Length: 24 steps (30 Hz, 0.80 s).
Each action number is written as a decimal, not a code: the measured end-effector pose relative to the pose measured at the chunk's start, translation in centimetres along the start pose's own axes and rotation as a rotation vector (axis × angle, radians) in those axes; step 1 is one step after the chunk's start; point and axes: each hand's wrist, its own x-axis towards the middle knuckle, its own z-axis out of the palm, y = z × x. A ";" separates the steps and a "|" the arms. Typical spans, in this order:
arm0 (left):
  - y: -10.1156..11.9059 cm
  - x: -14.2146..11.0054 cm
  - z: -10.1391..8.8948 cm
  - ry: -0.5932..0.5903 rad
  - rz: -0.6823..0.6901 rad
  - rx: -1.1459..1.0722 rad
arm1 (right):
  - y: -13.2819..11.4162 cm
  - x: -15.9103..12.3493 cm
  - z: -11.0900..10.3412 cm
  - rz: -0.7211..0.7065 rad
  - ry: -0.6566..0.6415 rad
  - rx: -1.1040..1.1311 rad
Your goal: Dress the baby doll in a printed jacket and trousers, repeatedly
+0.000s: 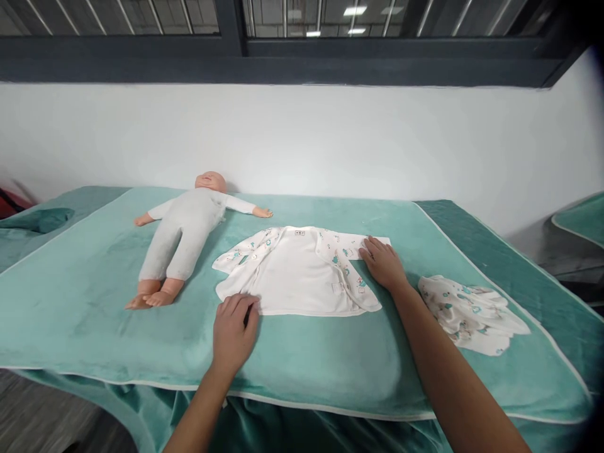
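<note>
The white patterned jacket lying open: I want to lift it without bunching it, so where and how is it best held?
Probably pinch the jacket at both shoulders, just either side of the neckline, reaching in over the near hem and coming down from above. It lies flat and spread open, neckline farthest away, so it should hang fairly evenly from there.

Marks on shirt label (299,233) too small to read, window (231,31) cropped above, forearms (448,358) cropped below
</note>
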 end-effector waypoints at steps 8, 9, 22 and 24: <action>0.2 -0.5 -0.4 0.166 -0.053 -0.079 | -6.9 -1.0 -1.7 -0.043 0.159 0.317; -0.1 -0.3 -0.5 0.209 -0.084 -0.105 | -9.0 -1.3 -1.5 -0.085 0.153 0.336; -8.6 8.3 0.9 0.150 -0.351 0.121 | -23.0 0.2 6.1 -0.301 -0.210 0.029; -8.6 9.0 0.6 0.149 -0.341 0.111 | -23.0 0.8 6.2 -0.281 -0.217 0.022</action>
